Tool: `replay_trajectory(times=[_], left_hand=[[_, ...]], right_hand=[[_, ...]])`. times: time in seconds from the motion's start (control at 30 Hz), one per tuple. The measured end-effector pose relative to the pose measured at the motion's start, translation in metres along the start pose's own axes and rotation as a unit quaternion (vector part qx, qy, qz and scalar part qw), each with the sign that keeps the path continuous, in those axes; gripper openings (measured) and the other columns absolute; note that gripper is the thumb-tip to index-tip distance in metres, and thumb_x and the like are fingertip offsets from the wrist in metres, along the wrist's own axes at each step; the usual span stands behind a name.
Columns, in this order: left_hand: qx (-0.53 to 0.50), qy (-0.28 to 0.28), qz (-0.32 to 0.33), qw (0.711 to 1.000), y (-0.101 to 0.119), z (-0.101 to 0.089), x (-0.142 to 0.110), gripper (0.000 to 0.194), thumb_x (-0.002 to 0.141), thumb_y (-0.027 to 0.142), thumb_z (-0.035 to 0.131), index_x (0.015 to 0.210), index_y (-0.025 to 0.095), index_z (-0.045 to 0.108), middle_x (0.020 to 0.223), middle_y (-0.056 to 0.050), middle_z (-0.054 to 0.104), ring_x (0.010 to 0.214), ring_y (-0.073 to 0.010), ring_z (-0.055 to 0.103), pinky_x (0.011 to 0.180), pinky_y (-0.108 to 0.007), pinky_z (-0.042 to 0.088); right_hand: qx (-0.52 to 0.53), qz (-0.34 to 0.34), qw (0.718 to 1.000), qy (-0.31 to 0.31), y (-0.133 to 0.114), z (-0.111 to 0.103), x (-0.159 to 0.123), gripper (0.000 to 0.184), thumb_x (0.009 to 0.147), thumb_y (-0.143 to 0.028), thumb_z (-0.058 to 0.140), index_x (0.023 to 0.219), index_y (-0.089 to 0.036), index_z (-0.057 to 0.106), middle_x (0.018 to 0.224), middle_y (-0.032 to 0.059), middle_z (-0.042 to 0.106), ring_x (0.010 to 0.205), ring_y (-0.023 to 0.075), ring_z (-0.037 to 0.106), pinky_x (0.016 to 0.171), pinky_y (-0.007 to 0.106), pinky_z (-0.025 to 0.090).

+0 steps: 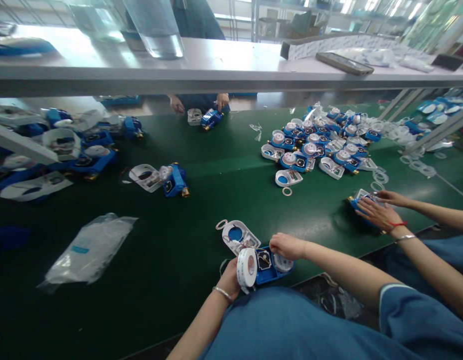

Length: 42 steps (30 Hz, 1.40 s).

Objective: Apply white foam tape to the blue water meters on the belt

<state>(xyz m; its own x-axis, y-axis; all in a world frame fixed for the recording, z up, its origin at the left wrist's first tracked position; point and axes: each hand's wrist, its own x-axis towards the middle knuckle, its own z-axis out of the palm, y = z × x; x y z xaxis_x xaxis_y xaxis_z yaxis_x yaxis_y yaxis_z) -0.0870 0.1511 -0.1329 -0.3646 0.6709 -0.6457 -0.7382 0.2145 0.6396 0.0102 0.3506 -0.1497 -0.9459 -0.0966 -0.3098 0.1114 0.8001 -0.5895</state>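
My left hand (230,279) is closed around a white roll of tape (247,268) with small printed marks, held upright at the near edge of the table. Right behind the roll lies a blue water meter body (268,275), with a dark square part and a round clear-covered dial in it. My right hand (287,245) rests over the meter's far right edge, its fingers bent together; whatever they pinch is hidden. Beyond the roll, a white cover (239,237) with a blue round opening and wires lies against the meter. A thin ring (221,225) sits beside that cover.
On my right, a co-worker's hands (381,212) work on another blue meter. Many meters (314,145) are heaped at the back right, more (92,155) at the left. A plastic bag (91,248) lies front left. A raised shelf (231,67) crosses the table; another person's hands (221,101) show beneath it.
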Motion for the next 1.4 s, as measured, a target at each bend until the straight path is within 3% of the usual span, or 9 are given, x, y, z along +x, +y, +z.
replay_trajectory(times=[0.13, 0.37, 0.5, 0.6, 0.83, 0.97, 1.1, 1.3, 1.4], left_hand=[[-0.059, -0.008, 0.026, 0.998, -0.004, -0.003, 0.001, 0.038, 0.065, 0.027, 0.071, 0.098, 0.010, 0.062, 0.083, -0.009, 0.069, 0.076, -0.0195, 0.062, 0.070, -0.028, 0.049], [-0.152, 0.004, 0.091, 0.984, -0.011, -0.007, 0.018, 0.030, 0.070, 0.014, 0.064, 0.100, 0.015, 0.059, 0.096, -0.006, 0.066, 0.091, -0.0177, 0.061, 0.084, -0.028, 0.048], [-0.185, 0.006, 0.123, 0.975, 0.006, -0.012, 0.029, 0.029, 0.073, 0.013, 0.058, 0.101, 0.017, 0.058, 0.099, -0.005, 0.066, 0.099, -0.0181, 0.059, 0.093, -0.031, 0.044], [-0.184, 0.019, 0.132, 0.974, 0.022, -0.031, 0.022, 0.030, 0.072, 0.013, 0.059, 0.102, 0.016, 0.057, 0.101, -0.007, 0.066, 0.101, -0.0206, 0.058, 0.097, -0.035, 0.041], [-0.172, 0.092, 0.178, 0.965, 0.026, -0.085, -0.034, 0.027, 0.070, 0.022, 0.063, 0.097, 0.017, 0.060, 0.107, -0.010, 0.065, 0.112, -0.0241, 0.052, 0.106, -0.036, 0.028], [-0.148, 0.105, 0.185, 0.966, 0.023, -0.090, -0.059, 0.033, 0.069, 0.025, 0.066, 0.101, 0.018, 0.059, 0.109, -0.010, 0.064, 0.115, -0.0260, 0.049, 0.107, -0.042, 0.026], [-0.116, 0.133, 0.186, 0.967, 0.027, -0.091, -0.082, 0.041, 0.064, 0.028, 0.071, 0.101, 0.016, 0.059, 0.104, -0.011, 0.066, 0.110, -0.0291, 0.052, 0.102, -0.045, 0.032], [-0.089, 0.216, 0.156, 0.960, 0.024, -0.107, -0.100, 0.046, 0.056, 0.032, 0.075, 0.096, 0.014, 0.060, 0.089, -0.012, 0.069, 0.090, -0.0294, 0.062, 0.089, -0.044, 0.044], [-0.098, 0.208, 0.149, 0.962, 0.022, -0.109, -0.098, 0.041, 0.057, 0.030, 0.075, 0.093, 0.014, 0.061, 0.086, -0.012, 0.070, 0.087, -0.0293, 0.063, 0.085, -0.043, 0.047]], right_hand=[[0.028, 0.020, 0.999, 0.025, -0.001, 0.003, -0.010, 0.015, 0.078, -0.027, 0.053, 0.083, -0.019, 0.064, 0.086, 0.0053, 0.059, 0.086, 0.0162, 0.050, 0.085, 0.027, 0.033], [0.101, 0.229, 0.953, 0.169, 0.009, 0.045, -0.038, 0.034, 0.088, -0.032, 0.031, 0.108, -0.013, 0.051, 0.098, 0.0117, 0.057, 0.094, 0.0195, 0.052, 0.082, 0.031, 0.038], [0.154, 0.268, 0.930, 0.197, -0.014, 0.079, -0.034, 0.033, 0.089, -0.035, 0.030, 0.105, -0.013, 0.047, 0.092, 0.0099, 0.060, 0.086, 0.0167, 0.056, 0.076, 0.027, 0.042], [0.191, 0.243, 0.927, 0.211, -0.038, 0.087, -0.020, 0.029, 0.086, -0.036, 0.037, 0.103, -0.015, 0.047, 0.094, 0.0080, 0.060, 0.086, 0.0149, 0.057, 0.076, 0.024, 0.043], [0.164, 0.150, 0.965, 0.140, -0.059, 0.046, 0.026, 0.022, 0.084, -0.034, 0.044, 0.087, -0.021, 0.061, 0.078, 0.0015, 0.066, 0.072, 0.0139, 0.060, 0.063, 0.023, 0.042], [0.105, 0.152, 0.961, 0.205, -0.054, 0.010, 0.073, 0.028, 0.090, -0.031, 0.034, 0.100, -0.020, 0.057, 0.097, 0.0063, 0.063, 0.089, 0.0156, 0.057, 0.077, 0.027, 0.041], [0.041, 0.124, 0.968, 0.215, -0.060, -0.017, 0.118, 0.028, 0.088, -0.034, 0.044, 0.108, -0.017, 0.052, 0.108, 0.0073, 0.056, 0.093, 0.0167, 0.055, 0.080, 0.036, 0.046], [-0.059, 0.045, 0.973, 0.219, -0.072, -0.024, 0.142, 0.028, 0.086, -0.032, 0.047, 0.110, -0.018, 0.051, 0.113, 0.0076, 0.052, 0.095, 0.0174, 0.054, 0.081, 0.038, 0.047], [-0.105, -0.001, 0.968, 0.229, -0.071, -0.018, 0.138, 0.030, 0.086, -0.033, 0.048, 0.111, -0.017, 0.050, 0.113, 0.0077, 0.052, 0.095, 0.0177, 0.054, 0.080, 0.038, 0.048]])
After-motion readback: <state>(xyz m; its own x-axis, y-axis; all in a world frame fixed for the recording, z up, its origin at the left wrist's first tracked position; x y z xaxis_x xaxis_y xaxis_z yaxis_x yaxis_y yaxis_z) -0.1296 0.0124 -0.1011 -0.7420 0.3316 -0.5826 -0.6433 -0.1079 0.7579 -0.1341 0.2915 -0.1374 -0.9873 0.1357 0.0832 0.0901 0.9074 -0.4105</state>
